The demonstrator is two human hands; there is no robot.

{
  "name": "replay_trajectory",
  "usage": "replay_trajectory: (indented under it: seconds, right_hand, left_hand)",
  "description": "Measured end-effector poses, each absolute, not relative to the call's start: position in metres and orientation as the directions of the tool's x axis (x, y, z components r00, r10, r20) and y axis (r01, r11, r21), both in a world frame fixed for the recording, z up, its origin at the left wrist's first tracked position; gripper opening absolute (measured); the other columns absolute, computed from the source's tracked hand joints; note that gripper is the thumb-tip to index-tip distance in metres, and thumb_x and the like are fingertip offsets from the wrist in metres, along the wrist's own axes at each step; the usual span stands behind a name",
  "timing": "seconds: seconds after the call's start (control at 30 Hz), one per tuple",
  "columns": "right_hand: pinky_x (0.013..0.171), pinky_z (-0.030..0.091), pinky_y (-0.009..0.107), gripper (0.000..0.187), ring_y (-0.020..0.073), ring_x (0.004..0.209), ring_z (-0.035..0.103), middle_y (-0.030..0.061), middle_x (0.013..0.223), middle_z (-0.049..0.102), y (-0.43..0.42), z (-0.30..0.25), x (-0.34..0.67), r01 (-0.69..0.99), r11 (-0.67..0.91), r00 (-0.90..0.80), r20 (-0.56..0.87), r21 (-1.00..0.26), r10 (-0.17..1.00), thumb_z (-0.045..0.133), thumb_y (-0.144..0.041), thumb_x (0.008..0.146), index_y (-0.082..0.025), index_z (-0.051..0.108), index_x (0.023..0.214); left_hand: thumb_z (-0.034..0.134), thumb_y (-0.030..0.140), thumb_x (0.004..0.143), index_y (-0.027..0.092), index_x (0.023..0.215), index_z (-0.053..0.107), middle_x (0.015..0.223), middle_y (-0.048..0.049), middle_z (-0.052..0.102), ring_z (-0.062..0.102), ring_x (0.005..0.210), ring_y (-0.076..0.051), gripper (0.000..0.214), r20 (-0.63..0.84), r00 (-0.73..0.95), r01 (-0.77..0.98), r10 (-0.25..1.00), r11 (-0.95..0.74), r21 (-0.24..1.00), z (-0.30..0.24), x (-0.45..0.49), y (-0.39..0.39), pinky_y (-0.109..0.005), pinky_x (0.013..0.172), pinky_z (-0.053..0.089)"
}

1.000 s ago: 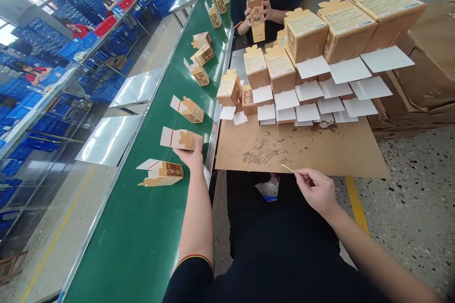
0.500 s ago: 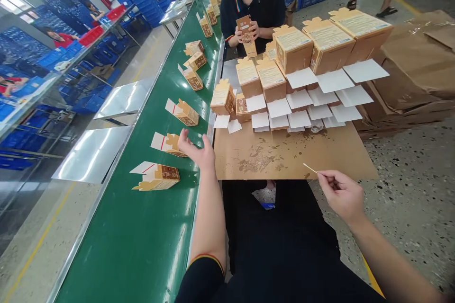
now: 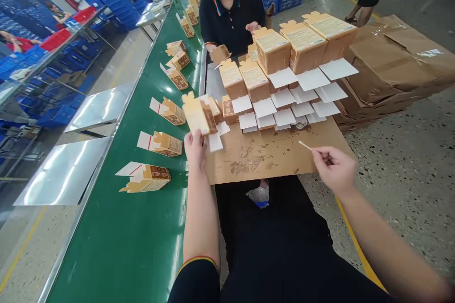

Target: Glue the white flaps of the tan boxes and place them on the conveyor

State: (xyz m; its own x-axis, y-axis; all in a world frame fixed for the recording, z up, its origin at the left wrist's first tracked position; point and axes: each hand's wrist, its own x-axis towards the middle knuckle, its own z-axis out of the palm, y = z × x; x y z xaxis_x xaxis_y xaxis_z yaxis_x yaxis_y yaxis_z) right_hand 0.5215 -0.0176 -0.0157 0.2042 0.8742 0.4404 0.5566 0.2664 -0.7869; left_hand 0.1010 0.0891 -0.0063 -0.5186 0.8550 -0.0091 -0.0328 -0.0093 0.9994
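Note:
My left hand (image 3: 195,150) is closed on the lower end of a small cardboard box (image 3: 196,114), tilted over the edge between the green belt and the cardboard-covered table. The box has its tabs up and a white flap hanging below. Pinched in my right hand (image 3: 334,166) is a cotton swab (image 3: 305,146), its tip pointing left above the table's near right corner. Stacked cardboard boxes (image 3: 272,52) with white flaps (image 3: 283,77) sticking out toward me stand at the back of the table.
Several open boxes (image 3: 159,143) stand in a row on the green conveyor belt (image 3: 117,241) at left. Across the table, a co-worker (image 3: 232,19) handles a box. A tape roll (image 3: 301,124) lies by the stack. Wrapped brown bundles (image 3: 401,66) sit at right.
My left hand, open before, has taken hold of a box from the near left of the stack and lifted it. My right hand still holds the swab. The co-worker's box has come down.

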Motion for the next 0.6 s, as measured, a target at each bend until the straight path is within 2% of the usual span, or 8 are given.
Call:
replay_trajectory:
  seconds: [0.1, 0.2, 0.3, 0.4, 0.5, 0.6]
  right_hand:
    - [0.058, 0.048, 0.033, 0.024, 0.0185, 0.061, 0.061, 0.0034, 0.069, 0.067, 0.022, -0.012, 0.546, 0.681, 0.233, 0.147, 0.441, -0.695, 0.885, 0.07, -0.041, 0.105, -0.024, 0.076, 0.089]
    - [0.061, 0.044, 0.036, 0.028, 0.0199, 0.062, 0.057, 0.0044, 0.066, 0.063, 0.066, -0.006, 0.558, 0.769, 0.2, 0.027, 0.345, -0.607, 0.938, 0.07, -0.039, 0.105, -0.027, 0.065, 0.08]
    - [0.059, 0.04, 0.036, 0.035, 0.0193, 0.059, 0.05, 0.0038, 0.064, 0.06, 0.1, 0.0, 0.562, 0.796, 0.198, -0.064, 0.245, -0.573, 0.967, 0.07, -0.036, 0.103, -0.029, 0.055, 0.072]
    - [0.057, 0.039, 0.037, 0.04, 0.0194, 0.057, 0.047, 0.0029, 0.062, 0.056, 0.109, 0.005, 0.565, 0.786, 0.213, -0.097, 0.224, -0.581, 0.97, 0.069, -0.038, 0.104, -0.031, 0.052, 0.069]
    - [0.055, 0.045, 0.038, 0.03, 0.0202, 0.055, 0.052, 0.0032, 0.065, 0.061, 0.086, 0.006, 0.556, 0.742, 0.235, -0.092, 0.251, -0.628, 0.964, 0.067, -0.04, 0.106, -0.029, 0.063, 0.079]
    - [0.054, 0.051, 0.036, 0.019, 0.0203, 0.059, 0.063, 0.0044, 0.076, 0.072, 0.04, -0.006, 0.518, 0.67, 0.281, -0.148, 0.247, -0.688, 0.958, 0.064, -0.036, 0.107, -0.026, 0.075, 0.095]
  left_hand:
    - [0.097, 0.046, 0.072, 0.029, 0.128, 0.074, 0.135, -0.0077, 0.082, 0.081, 0.117, -0.03, 0.063, -0.196, -0.338, -0.385, 0.92, 0.055, 0.921, -0.023, 0.111, 0.021, -0.042, 0.096, 0.067]
    - [0.101, 0.032, 0.066, 0.035, 0.133, 0.077, 0.139, -0.0043, 0.082, 0.079, 0.128, -0.031, 0.071, -0.298, -0.247, -0.497, 0.922, 0.144, 0.856, -0.036, 0.123, -0.015, -0.043, 0.104, 0.067]
    - [0.102, 0.026, 0.064, 0.037, 0.135, 0.078, 0.146, -0.0019, 0.08, 0.073, 0.141, -0.032, 0.076, -0.256, -0.296, -0.516, 0.92, 0.071, 0.854, -0.04, 0.13, -0.019, -0.045, 0.118, 0.063]
    - [0.101, 0.035, 0.07, 0.034, 0.139, 0.077, 0.151, -0.0053, 0.078, 0.07, 0.147, -0.035, 0.073, -0.209, -0.324, -0.519, 0.923, 0.011, 0.855, -0.039, 0.135, -0.008, -0.051, 0.126, 0.059]
    - [0.101, 0.042, 0.075, 0.033, 0.14, 0.075, 0.151, -0.0075, 0.077, 0.071, 0.146, -0.036, 0.071, -0.201, -0.343, -0.489, 0.918, 0.008, 0.872, -0.04, 0.141, -0.001, -0.055, 0.126, 0.058]
    - [0.106, 0.045, 0.071, 0.031, 0.138, 0.073, 0.15, -0.0107, 0.077, 0.07, 0.147, -0.037, 0.076, -0.165, -0.366, -0.396, 0.916, 0.007, 0.918, -0.044, 0.149, -0.001, -0.057, 0.127, 0.056]
